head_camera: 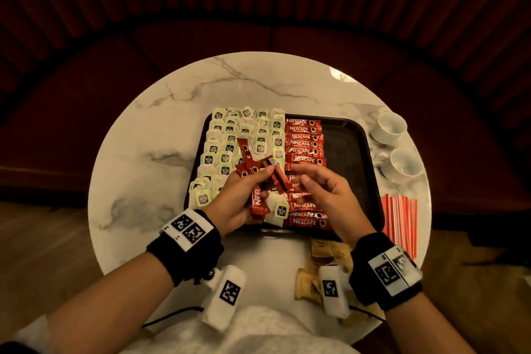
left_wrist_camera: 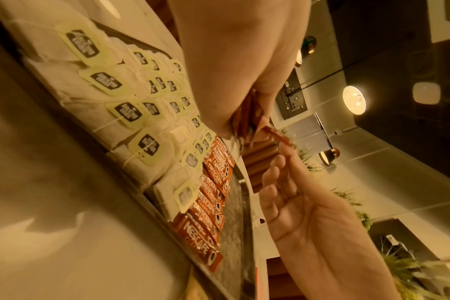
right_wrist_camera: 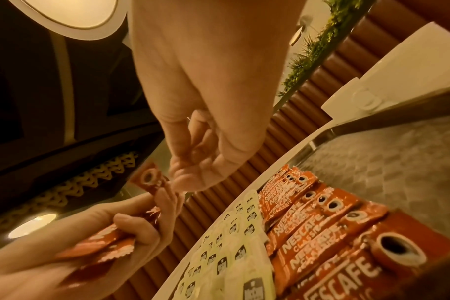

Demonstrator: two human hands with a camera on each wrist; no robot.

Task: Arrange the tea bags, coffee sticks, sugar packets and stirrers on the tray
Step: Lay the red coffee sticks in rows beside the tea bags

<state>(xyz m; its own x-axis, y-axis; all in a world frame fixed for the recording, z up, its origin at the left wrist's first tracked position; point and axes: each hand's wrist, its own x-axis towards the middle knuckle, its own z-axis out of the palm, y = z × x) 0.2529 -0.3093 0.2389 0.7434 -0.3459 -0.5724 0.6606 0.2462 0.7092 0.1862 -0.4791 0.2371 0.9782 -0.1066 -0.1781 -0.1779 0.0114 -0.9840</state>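
Note:
A black tray (head_camera: 344, 158) sits on a round marble table. Tea bags (head_camera: 230, 146) with pale green tags fill its left part. Red coffee sticks (head_camera: 304, 141) lie in a column down its middle, and its right part is bare. My left hand (head_camera: 258, 178) grips a fanned bunch of coffee sticks (head_camera: 255, 169) above the tray. My right hand (head_camera: 301, 175) hovers just right of the bunch, fingers loosely curled and holding nothing. In the right wrist view its fingertips (right_wrist_camera: 185, 176) stay a small gap from the held stick (right_wrist_camera: 147, 178). Sugar packets (head_camera: 324, 250) and striped stirrers (head_camera: 400, 218) lie on the table.
Two white cups (head_camera: 390, 126) (head_camera: 405, 164) stand on the table right of the tray. The stirrers lie beside the tray's right edge, the brown sugar packets in front of it. One tea bag (head_camera: 280, 210) lies askew by the coffee column. A dark red sofa curves behind the table.

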